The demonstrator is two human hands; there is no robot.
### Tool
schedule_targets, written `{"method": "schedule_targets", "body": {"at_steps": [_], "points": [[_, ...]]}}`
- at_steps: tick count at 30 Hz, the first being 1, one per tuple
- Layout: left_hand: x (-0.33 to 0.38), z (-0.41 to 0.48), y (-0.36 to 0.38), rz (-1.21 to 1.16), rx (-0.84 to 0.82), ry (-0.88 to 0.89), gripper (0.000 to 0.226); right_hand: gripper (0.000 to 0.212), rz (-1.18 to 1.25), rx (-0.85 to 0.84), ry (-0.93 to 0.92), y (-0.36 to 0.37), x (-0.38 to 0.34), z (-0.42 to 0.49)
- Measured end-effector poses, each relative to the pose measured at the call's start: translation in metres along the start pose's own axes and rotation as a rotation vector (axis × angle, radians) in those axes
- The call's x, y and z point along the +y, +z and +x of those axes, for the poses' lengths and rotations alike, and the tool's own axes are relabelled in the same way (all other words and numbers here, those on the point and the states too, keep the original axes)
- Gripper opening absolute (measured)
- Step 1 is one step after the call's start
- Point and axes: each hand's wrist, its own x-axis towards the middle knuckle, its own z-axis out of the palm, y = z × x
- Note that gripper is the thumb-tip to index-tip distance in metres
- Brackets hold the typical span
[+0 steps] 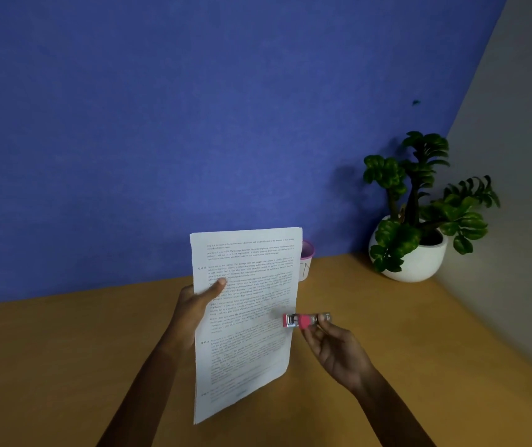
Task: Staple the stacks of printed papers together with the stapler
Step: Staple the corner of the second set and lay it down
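The stack of printed papers (pixel 247 279) is held upright above the counter (pixel 64 366) by the left hand (pixel 193 309). It is gripped at its left edge, with the thumb laid across the front sheet and the fingers hidden behind the pages. A small pink and silver stapler (pixel 306 320) is pinched in the curled fingertips of the right hand (pixel 335 353) and is set against the right edge of the stack, about halfway down.

Whether the stapler's mouth is closed over the sheets cannot be told, as that spot is blurred. The print is too small to be read. A pink-rimmed cup (pixel 306 258) is partly hidden behind the stack's upper right corner.

The counter is of brown wood. It is bounded by a blue wall (pixel 193 108) and a grey wall (pixel 516 156). A leafy plant (pixel 419 188) in a white pot (pixel 419 266) is placed in the corner.
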Motion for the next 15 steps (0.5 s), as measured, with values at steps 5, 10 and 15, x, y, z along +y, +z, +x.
{"method": "schedule_targets", "body": {"at_steps": [5,10,15], "points": [[0.002,-0.005,0.004,0.025,0.004,0.01,0.018,0.014,0.099,-0.114,-0.029,0.026,0.001,-0.012],[0.006,-0.007,0.008,0.055,0.012,0.025,0.02,0.031,0.064,-0.152,-0.018,0.036,0.005,-0.016],[0.01,-0.007,0.013,0.079,-0.001,0.047,0.016,0.032,0.026,-0.228,0.048,0.047,-0.003,-0.014]]}}
